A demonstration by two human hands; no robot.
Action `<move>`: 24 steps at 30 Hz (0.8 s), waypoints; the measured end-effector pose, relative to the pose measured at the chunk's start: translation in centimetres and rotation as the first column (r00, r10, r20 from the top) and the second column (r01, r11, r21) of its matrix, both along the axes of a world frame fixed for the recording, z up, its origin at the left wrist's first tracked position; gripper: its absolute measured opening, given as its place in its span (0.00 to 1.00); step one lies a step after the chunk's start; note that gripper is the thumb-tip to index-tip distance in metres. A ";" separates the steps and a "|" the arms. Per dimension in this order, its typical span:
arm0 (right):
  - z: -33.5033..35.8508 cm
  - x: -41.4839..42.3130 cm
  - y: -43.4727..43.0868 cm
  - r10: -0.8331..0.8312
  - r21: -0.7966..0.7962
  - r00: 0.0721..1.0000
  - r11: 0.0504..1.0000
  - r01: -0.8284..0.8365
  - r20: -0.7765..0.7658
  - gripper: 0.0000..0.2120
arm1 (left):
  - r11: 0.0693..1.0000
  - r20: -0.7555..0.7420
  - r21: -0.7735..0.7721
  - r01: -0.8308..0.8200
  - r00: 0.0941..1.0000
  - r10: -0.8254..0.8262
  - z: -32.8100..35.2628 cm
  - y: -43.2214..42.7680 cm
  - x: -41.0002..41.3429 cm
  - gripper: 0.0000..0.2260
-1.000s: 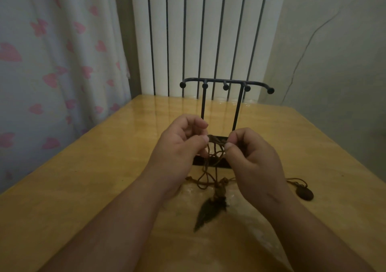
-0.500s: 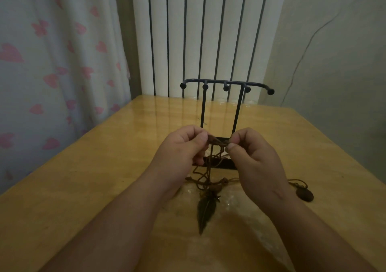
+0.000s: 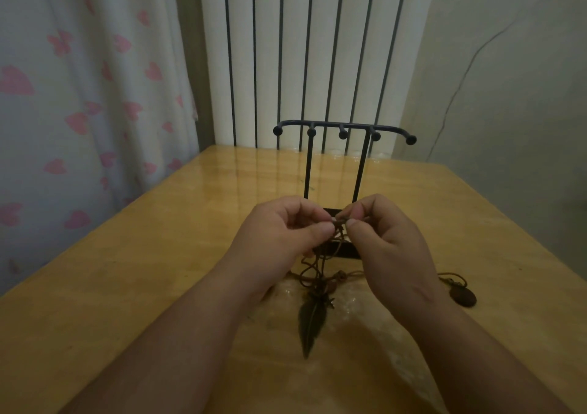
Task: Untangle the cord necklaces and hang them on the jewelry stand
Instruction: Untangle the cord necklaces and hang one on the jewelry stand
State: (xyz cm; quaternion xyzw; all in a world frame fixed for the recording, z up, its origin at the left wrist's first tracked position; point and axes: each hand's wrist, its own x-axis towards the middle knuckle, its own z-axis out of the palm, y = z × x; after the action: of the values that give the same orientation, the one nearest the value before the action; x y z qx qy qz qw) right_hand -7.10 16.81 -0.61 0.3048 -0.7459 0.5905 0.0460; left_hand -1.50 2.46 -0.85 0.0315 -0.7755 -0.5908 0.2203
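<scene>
Brown cord necklaces (image 3: 317, 265) hang in a tangle just in front of the base of the black metal jewelry stand (image 3: 307, 165), with their top strand held between both hands. Nearest the viewer, the dark feather-shaped pendant (image 3: 311, 321) now points straight back from the stand. A second ago it slanted to the left, and the two thumbs have since drawn closer together over the knot.

A crinkled clear plastic sheet (image 3: 381, 334) lies under the pendant on the glossy yellow wooden table (image 3: 158, 254). A dark oval pendant (image 3: 464, 297) on its own cord rests on the table to the right of the stand's base, apart from the tangle. Behind the stand is a white ribbed radiator (image 3: 317, 48). To its left hangs a pale curtain with pink prints (image 3: 79, 95), and to its right is a grey wall (image 3: 508, 95).

The left hand (image 3: 282, 232) and right hand (image 3: 390, 245) are raised in front of the stand's base, hiding part of it. Both have curled fingers, and each thumb tip (image 3: 325, 227) presses against a forefinger to pinch the cord, so the fingertips of the two hands nearly touch.
</scene>
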 end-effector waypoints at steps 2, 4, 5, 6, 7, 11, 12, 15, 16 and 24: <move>0.0 -0.1 0.0 -0.008 -0.013 1.000 1.000 0.008 0.016 0.05 | 0.999 0.007 0.017 -0.044 0.999 0.044 -0.1 -0.1 -0.1 0.05; 0.1 -0.3 0.1 0.012 -0.062 0.998 0.998 -0.008 0.067 0.06 | 0.994 0.020 0.094 -0.062 0.998 0.060 -0.1 -0.2 -0.3 0.07; 0.1 -0.3 0.1 0.031 -0.089 0.994 0.996 -0.022 0.102 0.06 | 0.989 0.013 0.135 -0.056 0.998 0.055 -0.2 -0.2 -0.3 0.08; 0.2 -0.3 0.2 0.048 -0.109 0.990 0.993 -0.034 0.129 0.05 | 0.983 -0.004 0.178 -0.044 0.999 0.045 -0.2 -0.2 -0.3 0.09; 0.2 -0.3 0.2 0.056 -0.117 0.988 0.992 -0.040 0.141 0.05 | 0.973 -0.025 0.228 -0.023 0.999 0.029 -0.1 -0.2 -0.4 0.09; 0.2 -0.2 0.4 0.068 -0.155 0.986 0.987 -0.044 0.150 0.04 | 0.888 -0.109 0.449 0.101 0.992 -0.058 0.3 -0.2 -0.2 0.10; 0.2 -0.3 0.4 0.080 -0.174 0.985 0.983 -0.053 0.154 0.04 | 0.866 -0.120 0.481 0.135 0.989 -0.087 0.4 -0.3 -0.2 0.11; 0.0 -0.4 0.3 0.095 -0.150 0.988 0.986 -0.076 0.125 0.10 | 0.822 -0.142 0.519 0.237 0.971 -0.191 0.3 -0.6 -0.2 0.15; -0.1 -0.5 0.3 0.095 -0.131 0.989 0.988 -0.081 0.109 0.10 | 0.828 -0.135 0.504 0.247 0.969 -0.207 0.3 -0.7 -0.2 0.16; 0.0 -0.2 0.1 0.082 -0.008 0.996 0.997 -0.081 0.043 0.04 | 0.980 0.035 0.196 -0.027 0.999 0.021 0.2 -0.1 -0.1 0.11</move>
State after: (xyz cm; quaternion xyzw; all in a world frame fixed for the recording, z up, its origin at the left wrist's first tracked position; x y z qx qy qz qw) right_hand -7.27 16.93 -0.64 0.3220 -0.7317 0.6007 0.0068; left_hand -1.61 2.32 -0.69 0.0721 -0.7165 -0.6611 0.2106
